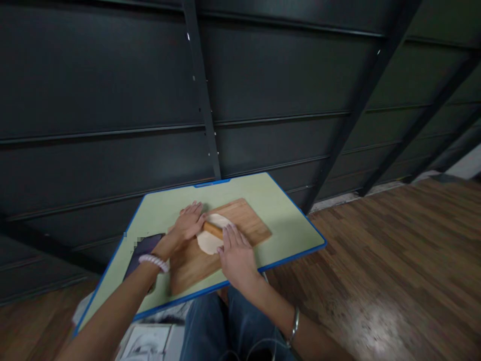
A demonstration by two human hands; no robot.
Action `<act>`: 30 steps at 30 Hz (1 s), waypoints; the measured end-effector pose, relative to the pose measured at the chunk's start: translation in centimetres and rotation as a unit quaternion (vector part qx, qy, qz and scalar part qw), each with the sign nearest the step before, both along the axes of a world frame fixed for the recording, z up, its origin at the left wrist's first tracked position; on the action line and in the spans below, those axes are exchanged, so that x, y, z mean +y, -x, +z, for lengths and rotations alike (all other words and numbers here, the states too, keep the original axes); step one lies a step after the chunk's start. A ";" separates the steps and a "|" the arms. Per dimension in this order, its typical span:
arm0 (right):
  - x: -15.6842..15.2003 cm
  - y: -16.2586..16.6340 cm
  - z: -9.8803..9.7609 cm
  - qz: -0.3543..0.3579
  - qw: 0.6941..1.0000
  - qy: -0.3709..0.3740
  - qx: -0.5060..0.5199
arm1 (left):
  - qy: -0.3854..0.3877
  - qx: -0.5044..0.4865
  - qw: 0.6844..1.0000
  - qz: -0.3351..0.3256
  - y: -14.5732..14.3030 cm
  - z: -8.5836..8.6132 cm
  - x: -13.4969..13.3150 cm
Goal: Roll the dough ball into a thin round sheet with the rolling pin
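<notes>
A flat round of pale dough [208,242] lies on a wooden board [190,265]. Across the dough rests a short wooden rolling pin [213,229], its middle showing between my hands. My left hand [189,222] presses on the pin's left end, fingers stretched out past it toward the far side. On the right end lies my right hand [237,253], palm down with its fingers extended over the wood. Both ends of the pin are hidden beneath the hands. Each hand is open, pressing the pin rather than wrapped round it.
The board sits at an angle on a pale green table [293,228] with a blue edge. A dark flat object [145,250], partly blurred, lies beside my left forearm. A dark panelled wall [263,75] stands right behind the table. Wooden flooring [394,260] extends to the right.
</notes>
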State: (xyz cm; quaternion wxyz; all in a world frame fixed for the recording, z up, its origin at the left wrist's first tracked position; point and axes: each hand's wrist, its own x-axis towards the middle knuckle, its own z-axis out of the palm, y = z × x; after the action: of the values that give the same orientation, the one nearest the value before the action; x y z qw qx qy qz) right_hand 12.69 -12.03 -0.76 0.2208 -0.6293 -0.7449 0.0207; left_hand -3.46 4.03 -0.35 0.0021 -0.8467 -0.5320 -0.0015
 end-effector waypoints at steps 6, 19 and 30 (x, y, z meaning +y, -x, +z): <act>1.0 -0.5 -0.1 -0.015 1.000 0.018 0.011 | 0.031 0.040 0.998 -0.030 -3.5 0.3 3.0; 4.7 -5.5 -0.5 0.026 0.998 0.047 0.023 | 0.057 -0.013 0.996 -0.066 -8.4 0.3 6.5; 5.7 -7.5 -0.1 0.028 0.996 0.059 0.060 | 0.072 -0.014 0.992 -0.101 -10.4 -0.2 7.3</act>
State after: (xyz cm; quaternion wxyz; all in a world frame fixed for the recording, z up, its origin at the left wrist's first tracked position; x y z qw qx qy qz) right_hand 20.14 -6.29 -0.81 0.2270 -0.6175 -0.7453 0.1081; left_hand 6.98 11.31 -0.54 -0.0666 -0.8939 -0.4426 0.0244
